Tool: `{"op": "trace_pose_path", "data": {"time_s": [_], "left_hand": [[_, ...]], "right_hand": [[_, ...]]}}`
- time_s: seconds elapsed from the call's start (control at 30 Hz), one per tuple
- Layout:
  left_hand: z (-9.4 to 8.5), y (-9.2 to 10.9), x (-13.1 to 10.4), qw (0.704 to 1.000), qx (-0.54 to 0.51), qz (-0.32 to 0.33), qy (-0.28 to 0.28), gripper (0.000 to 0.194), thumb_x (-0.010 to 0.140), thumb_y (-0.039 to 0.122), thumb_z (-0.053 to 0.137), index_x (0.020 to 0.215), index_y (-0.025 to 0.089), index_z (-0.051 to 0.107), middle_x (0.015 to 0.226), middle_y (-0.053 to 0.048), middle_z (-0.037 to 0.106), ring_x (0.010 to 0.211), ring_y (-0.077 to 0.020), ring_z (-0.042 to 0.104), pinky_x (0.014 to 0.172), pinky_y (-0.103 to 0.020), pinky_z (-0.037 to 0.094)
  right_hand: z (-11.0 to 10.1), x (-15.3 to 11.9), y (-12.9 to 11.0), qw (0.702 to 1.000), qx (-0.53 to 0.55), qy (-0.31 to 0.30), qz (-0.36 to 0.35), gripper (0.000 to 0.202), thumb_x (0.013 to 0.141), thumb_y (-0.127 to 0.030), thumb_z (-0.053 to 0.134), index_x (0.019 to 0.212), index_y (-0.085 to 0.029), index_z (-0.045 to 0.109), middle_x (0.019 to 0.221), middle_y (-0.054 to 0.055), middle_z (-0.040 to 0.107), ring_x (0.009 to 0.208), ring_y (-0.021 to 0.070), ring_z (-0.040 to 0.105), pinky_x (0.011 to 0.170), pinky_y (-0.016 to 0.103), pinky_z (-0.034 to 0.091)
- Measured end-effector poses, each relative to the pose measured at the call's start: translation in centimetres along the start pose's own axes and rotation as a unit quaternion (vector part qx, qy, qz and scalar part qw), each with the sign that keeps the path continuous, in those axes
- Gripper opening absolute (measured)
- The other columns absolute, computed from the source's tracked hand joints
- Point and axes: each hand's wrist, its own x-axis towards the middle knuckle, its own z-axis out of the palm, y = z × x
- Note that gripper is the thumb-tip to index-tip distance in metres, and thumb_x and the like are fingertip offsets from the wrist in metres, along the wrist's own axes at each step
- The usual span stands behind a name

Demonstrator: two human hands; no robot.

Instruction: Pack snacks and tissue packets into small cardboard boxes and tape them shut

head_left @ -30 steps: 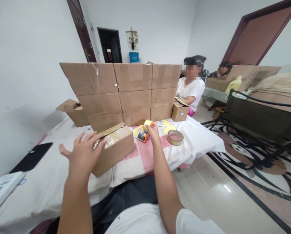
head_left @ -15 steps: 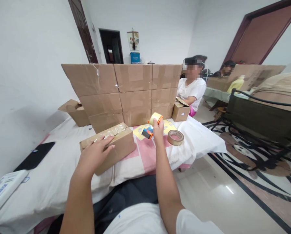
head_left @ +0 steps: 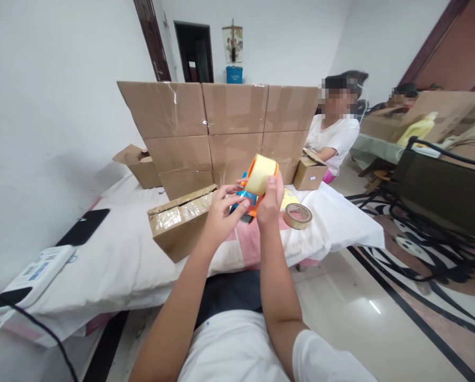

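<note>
My right hand grips an orange and blue tape dispenser that carries a pale yellow roll of tape. My left hand is at the dispenser's blue front, thumb and fingers drawn together on it; whether a tape end lies between them I cannot tell. Just left of my hands, a cardboard box rests on the table, shiny tape along its top. A loose roll of brown tape lies to the right.
A wall of stacked cardboard boxes stands behind. Small open boxes sit at its left and right. A black flat item and a white device lie at left. A person in white sits beyond; another is farther right.
My left hand has left the box and come over to the dispenser. My right hand has raised and turned the dispenser. The view has shifted slightly.
</note>
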Motion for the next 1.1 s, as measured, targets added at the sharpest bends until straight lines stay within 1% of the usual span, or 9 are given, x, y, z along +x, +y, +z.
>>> {"op": "trace_pose_path", "data": {"time_s": [0.07, 0.17, 0.27, 0.37, 0.47, 0.57, 0.7, 0.8, 1.1], "left_hand": [[-0.2, 0.4, -0.2, 0.999, -0.028, -0.014, 0.011, 0.019, 0.089, 0.032, 0.064, 0.084, 0.021, 0.079, 0.101, -0.007, 0.061, 0.103, -0.0214, 0.059, 0.100, -0.038, 0.047], [-1.1, 1.6, -0.6, 0.998, -0.051, -0.041, -0.012, 0.020, 0.090, 0.032, 0.063, 0.085, 0.022, 0.079, 0.094, -0.006, 0.062, 0.096, -0.0197, 0.060, 0.094, -0.035, 0.049], [-2.0, 3.1, -1.1, 0.990, -0.105, -0.085, -0.051, 0.025, 0.094, 0.034, 0.059, 0.096, 0.020, 0.079, 0.093, -0.007, 0.070, 0.092, -0.0198, 0.065, 0.089, -0.032, 0.052], [-2.3, 4.2, -1.6, 0.982, -0.103, -0.144, -0.058, 0.026, 0.093, 0.035, 0.059, 0.103, 0.019, 0.078, 0.092, -0.006, 0.075, 0.083, -0.0189, 0.068, 0.080, -0.028, 0.054], [-2.3, 4.8, -2.1, 0.978, -0.073, -0.187, -0.061, 0.029, 0.093, 0.034, 0.059, 0.112, 0.019, 0.075, 0.090, -0.005, 0.075, 0.074, -0.0169, 0.067, 0.071, -0.026, 0.054], [-2.1, 4.8, -2.3, 0.971, -0.085, -0.214, -0.064, 0.040, 0.094, 0.035, 0.057, 0.130, 0.020, 0.065, 0.077, -0.002, 0.072, 0.069, -0.0153, 0.065, 0.071, -0.026, 0.053], [-1.1, 4.2, -2.4, 0.969, -0.063, -0.231, -0.063, 0.055, 0.093, 0.033, 0.059, 0.146, 0.022, 0.049, 0.068, 0.002, 0.069, 0.067, -0.0143, 0.063, 0.071, -0.025, 0.050], [-0.1, 3.8, -2.8, 0.970, -0.036, -0.234, -0.060, 0.057, 0.092, 0.033, 0.058, 0.147, 0.023, 0.047, 0.067, 0.003, 0.069, 0.063, -0.0132, 0.062, 0.066, -0.023, 0.048], [0.6, 4.2, -3.4, 0.968, -0.085, -0.225, -0.067, 0.064, 0.092, 0.029, 0.057, 0.152, 0.024, 0.037, 0.064, 0.006, 0.067, 0.058, -0.0127, 0.063, 0.070, -0.024, 0.051]], "right_hand": [[0.2, 0.0, 0.7, 1.000, -0.007, 0.011, 0.008, 0.044, 0.094, -0.061, 0.040, 0.106, -0.023, 0.057, 0.078, 0.003, 0.066, 0.082, 0.0217, 0.071, 0.075, 0.036, 0.059], [0.2, 0.0, 1.8, 0.998, -0.035, 0.048, 0.012, 0.051, 0.092, -0.062, 0.033, 0.102, -0.020, 0.060, 0.080, 0.005, 0.064, 0.081, 0.0225, 0.069, 0.071, 0.036, 0.058], [0.4, 0.0, 2.3, 0.995, -0.083, 0.052, 0.000, 0.049, 0.090, -0.060, 0.036, 0.100, -0.019, 0.061, 0.081, 0.005, 0.061, 0.079, 0.0211, 0.066, 0.071, 0.034, 0.056], [0.5, -0.1, 2.0, 0.994, -0.093, 0.052, -0.013, 0.046, 0.091, -0.056, 0.035, 0.098, -0.019, 0.062, 0.082, 0.004, 0.061, 0.078, 0.0198, 0.063, 0.071, 0.032, 0.055], [0.3, 0.1, 1.6, 0.993, -0.097, 0.056, -0.028, 0.041, 0.092, -0.051, 0.036, 0.093, -0.019, 0.062, 0.081, 0.003, 0.059, 0.077, 0.0188, 0.061, 0.071, 0.031, 0.053], [-0.2, 0.3, 1.4, 0.992, -0.104, 0.061, -0.039, 0.036, 0.093, -0.047, 0.038, 0.088, -0.020, 0.060, 0.077, 0.002, 0.057, 0.074, 0.0177, 0.059, 0.069, 0.030, 0.051], [-1.0, 0.8, 1.6, 0.988, -0.103, 0.109, -0.019, 0.032, 0.093, -0.044, 0.040, 0.078, -0.020, 0.054, 0.070, -0.001, 0.050, 0.068, 0.0147, 0.054, 0.063, 0.026, 0.050], [-1.5, 1.2, 1.8, 0.982, -0.109, 0.154, 0.006, 0.030, 0.092, -0.043, 0.043, 0.073, -0.020, 0.050, 0.068, -0.002, 0.046, 0.066, 0.0129, 0.051, 0.060, 0.024, 0.048], [-2.7, 1.5, 2.1, 0.975, -0.124, 0.185, 0.016, 0.032, 0.092, -0.046, 0.043, 0.082, -0.018, 0.056, 0.081, 0.001, 0.054, 0.081, 0.0145, 0.059, 0.070, 0.025, 0.052]]}}
